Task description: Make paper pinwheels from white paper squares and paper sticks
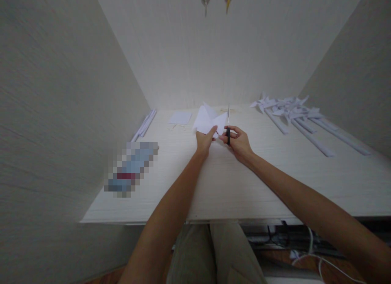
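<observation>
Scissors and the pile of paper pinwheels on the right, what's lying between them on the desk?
Nothing: in the head view the desk is bare between the scissors and the pinwheels.

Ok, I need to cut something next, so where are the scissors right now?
In the head view, the scissors are mid-table in the right hand, blades pointing away, beside the folded white paper held by the left hand.
</observation>
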{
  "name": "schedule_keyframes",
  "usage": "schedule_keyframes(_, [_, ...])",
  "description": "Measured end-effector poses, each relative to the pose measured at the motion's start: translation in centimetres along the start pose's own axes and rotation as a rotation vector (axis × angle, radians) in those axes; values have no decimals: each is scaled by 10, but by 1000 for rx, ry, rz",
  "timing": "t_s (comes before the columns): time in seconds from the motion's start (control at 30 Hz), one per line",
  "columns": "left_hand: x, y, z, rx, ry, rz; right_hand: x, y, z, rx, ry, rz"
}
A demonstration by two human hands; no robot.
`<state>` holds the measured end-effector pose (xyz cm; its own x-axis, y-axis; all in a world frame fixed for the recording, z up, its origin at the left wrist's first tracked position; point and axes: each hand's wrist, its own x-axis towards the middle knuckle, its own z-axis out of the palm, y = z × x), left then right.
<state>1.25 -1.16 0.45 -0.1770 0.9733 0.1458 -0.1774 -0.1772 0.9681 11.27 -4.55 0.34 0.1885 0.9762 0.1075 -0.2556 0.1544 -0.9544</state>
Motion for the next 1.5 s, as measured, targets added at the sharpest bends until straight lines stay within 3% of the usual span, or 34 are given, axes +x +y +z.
schedule_keyframes(0.37, [-1,0,0,-20,-75,21,2,4,-1,20,33,11])
schedule_keyframes(1.5, [-3,2,3,0,-88,-14,5,6,-2,24,65,-6])
